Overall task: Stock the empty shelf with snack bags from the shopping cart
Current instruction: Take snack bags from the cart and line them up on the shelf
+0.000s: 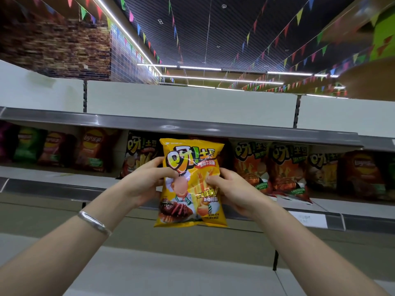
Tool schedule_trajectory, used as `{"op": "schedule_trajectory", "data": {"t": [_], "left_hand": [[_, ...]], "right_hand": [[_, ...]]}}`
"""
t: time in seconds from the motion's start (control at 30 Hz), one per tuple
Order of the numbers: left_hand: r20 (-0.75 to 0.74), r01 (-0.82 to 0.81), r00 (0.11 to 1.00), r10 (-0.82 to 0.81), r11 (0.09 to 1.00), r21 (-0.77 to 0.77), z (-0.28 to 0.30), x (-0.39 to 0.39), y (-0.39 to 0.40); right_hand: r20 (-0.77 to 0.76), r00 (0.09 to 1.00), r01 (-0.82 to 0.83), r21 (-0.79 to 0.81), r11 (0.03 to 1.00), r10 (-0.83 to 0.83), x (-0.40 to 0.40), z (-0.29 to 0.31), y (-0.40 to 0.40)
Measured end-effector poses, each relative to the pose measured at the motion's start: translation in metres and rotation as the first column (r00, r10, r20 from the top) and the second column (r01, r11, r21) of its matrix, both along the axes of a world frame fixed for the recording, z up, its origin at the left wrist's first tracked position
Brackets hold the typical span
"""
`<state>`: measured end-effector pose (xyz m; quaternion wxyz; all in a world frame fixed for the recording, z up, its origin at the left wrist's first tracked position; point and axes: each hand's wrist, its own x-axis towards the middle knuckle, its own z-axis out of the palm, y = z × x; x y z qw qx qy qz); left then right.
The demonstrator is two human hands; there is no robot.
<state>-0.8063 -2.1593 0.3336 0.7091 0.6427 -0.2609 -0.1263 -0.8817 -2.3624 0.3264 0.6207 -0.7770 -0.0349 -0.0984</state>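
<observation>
So from my feed the view is tilted up at a store aisle. Far left on the shelf (64, 174) there's a row of blurry chip bags: a green bag (28, 146), a pinkish-red one (54, 147) beside it, then an orange-red bag (96, 149). Can't read the labels on those, too smeared.

Moving in, the left forearm comes up from the bottom left with a silver bangle (94, 223) on the wrist. The left hand (143, 182) is holding the left edge of the yellow snack bag (192, 182), thumb pressed on the front, fingers tucked behind. Just behind that hand a dark bag with fries on it (140, 152) stands on the shelf.

The yellow snack bag is dead centre, upright, held up in the air in front of the shelf, between both hands, not resting on anything. Its top edge reaches up near the grey shelf lip above (192, 127). It has a cartoon chef, fries and a steak printed on it.

The right hand (230, 191) grips the bag's right edge the same way, thumb on the front and fingers curled behind.

Right of that, two orange bags with green lettering (252, 165) (286, 167) stand side by side on the shelf, then a darker bag (322, 169), then a brownish one (361, 169) at the far right. The top shelf level above shows only its white back panel (192, 101). Coloured bunting flags (299, 16) hang under the dark ceiling.
</observation>
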Motion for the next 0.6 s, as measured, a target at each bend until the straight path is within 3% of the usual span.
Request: {"op": "schedule_trajectory", "data": {"t": [0.6], "left_hand": [[-0.112,0.111,0.987,-0.112,0.994,-0.021,-0.025,0.005,0.009]], "right_hand": [[-0.095,0.995,-0.016,-0.039,0.999,0.013,0.017,-0.002,-0.001]]}}
